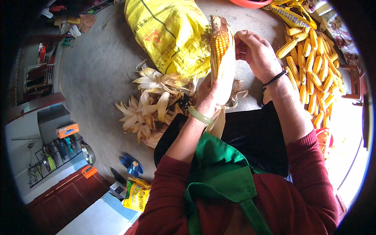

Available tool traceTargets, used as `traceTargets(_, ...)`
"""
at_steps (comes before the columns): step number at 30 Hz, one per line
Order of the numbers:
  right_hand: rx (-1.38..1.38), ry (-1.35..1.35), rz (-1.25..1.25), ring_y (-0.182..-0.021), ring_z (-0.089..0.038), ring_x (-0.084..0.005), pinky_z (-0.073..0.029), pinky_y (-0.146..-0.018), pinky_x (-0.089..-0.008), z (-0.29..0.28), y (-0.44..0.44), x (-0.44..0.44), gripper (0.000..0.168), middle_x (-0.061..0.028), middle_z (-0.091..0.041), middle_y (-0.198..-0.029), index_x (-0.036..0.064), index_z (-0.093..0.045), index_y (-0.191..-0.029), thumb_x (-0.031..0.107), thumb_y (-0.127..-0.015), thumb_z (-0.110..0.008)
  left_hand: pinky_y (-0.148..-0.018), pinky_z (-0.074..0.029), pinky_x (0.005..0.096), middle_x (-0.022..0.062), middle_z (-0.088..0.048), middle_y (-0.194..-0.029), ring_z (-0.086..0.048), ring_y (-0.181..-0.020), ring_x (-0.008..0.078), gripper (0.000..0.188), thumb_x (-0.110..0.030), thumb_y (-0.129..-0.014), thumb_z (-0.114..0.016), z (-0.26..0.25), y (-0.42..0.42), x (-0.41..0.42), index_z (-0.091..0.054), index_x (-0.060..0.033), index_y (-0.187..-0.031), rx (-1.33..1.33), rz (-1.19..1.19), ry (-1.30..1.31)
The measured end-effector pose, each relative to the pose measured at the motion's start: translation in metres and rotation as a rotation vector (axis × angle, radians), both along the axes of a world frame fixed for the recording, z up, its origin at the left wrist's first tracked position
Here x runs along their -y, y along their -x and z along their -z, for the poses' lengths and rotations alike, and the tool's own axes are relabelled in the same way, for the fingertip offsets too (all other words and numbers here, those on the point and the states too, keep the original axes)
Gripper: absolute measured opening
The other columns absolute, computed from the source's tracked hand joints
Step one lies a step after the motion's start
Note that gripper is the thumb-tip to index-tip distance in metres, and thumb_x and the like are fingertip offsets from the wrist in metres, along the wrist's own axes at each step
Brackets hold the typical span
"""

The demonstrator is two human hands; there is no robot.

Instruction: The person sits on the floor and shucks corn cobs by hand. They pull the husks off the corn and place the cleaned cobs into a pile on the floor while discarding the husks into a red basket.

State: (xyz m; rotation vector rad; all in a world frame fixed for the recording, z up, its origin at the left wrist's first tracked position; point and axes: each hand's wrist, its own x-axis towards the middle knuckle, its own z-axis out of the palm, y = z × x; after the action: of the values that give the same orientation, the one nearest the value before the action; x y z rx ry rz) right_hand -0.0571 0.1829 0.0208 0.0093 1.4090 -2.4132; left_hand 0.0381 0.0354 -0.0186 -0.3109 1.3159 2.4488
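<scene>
My left hand (208,92) grips a partly husked ear of corn (220,48) by its lower, husk-covered part. Yellow kernels show on the upper left side, with brown, dried silk at the tip. A pale husk (227,73) still wraps the right side and base. Just right of the ear is my right hand (255,51), fingers curled toward the husk edge. Whether its fingertips pinch anything is hidden. Dry stripped husks (147,108) lie on the floor to the left, below a yellow woven sack (173,38).
Husked corn cobs (314,67) are heaped at the right. A red basin (251,2) and a yellow bag (293,17) with writing lie at the top. Blue slippers (132,164) and a yellow printed packet (136,194) are at lower left. A small wooden stool (352,80) stands far right.
</scene>
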Motion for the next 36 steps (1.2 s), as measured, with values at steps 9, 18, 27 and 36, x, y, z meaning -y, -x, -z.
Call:
traceTargets(9, -0.305, -0.414, 0.046, -0.053, -0.049, -0.0071, -0.043, -0.052, -0.0198, -0.002, 0.001, -0.003, 0.028, -0.0017, -0.055, -0.066, 0.000, -0.057, -0.089, 0.026, -0.087, -0.047, -0.069, -0.044, 0.0208, 0.0021, -0.053, -0.094, -0.052, -0.079, 0.0086, 0.051, -0.028, -0.074, -0.066, 0.024, 0.004, 0.005, -0.044, -0.0010, -0.111, -0.316, -0.151, 0.251)
traceTargets(18, 0.231, -0.062, -0.006, -0.076, -0.058, -0.0164, -0.048, -0.070, -0.0310, 0.014, -0.002, -0.003, 0.028, -0.0099, -0.059, -0.092, -0.001, -0.052, -0.099, 0.021, -0.088, -0.039, -0.075, -0.045, 0.0243, 0.0053, -0.054, -0.099, -0.053, -0.086, 0.0119, 0.046, -0.018, -0.072, -0.068, 0.027, 0.003, 0.008, -0.046, 0.0003, -0.108, -0.365, -0.148, 0.321)
traceTargets(27, 0.151, 0.313, -0.076, -0.098, -0.051, -0.0166, -0.037, -0.088, -0.0310, 0.008, -0.009, 0.008, 0.050, -0.0086, -0.055, -0.106, 0.003, -0.048, -0.110, 0.044, -0.083, -0.042, -0.076, -0.043, 0.0248, 0.0051, -0.054, -0.094, -0.050, -0.084, 0.0114, 0.047, -0.029, -0.072, -0.068, 0.029, 0.010, 0.013, -0.047, 0.0009, -0.103, -0.442, -0.139, 0.414)
traceTargets(36, 0.277, 0.852, -0.289, -0.109, -0.044, -0.0214, -0.026, -0.097, -0.0366, -0.004, -0.006, 0.002, 0.055, -0.0102, -0.049, -0.117, 0.003, -0.045, -0.115, 0.045, -0.079, -0.047, -0.072, -0.044, 0.0252, 0.0050, -0.056, -0.091, -0.052, -0.081, 0.0111, 0.044, -0.027, -0.072, -0.068, 0.026, 0.012, 0.020, -0.050, 0.0002, -0.100, -0.392, -0.192, 0.411)
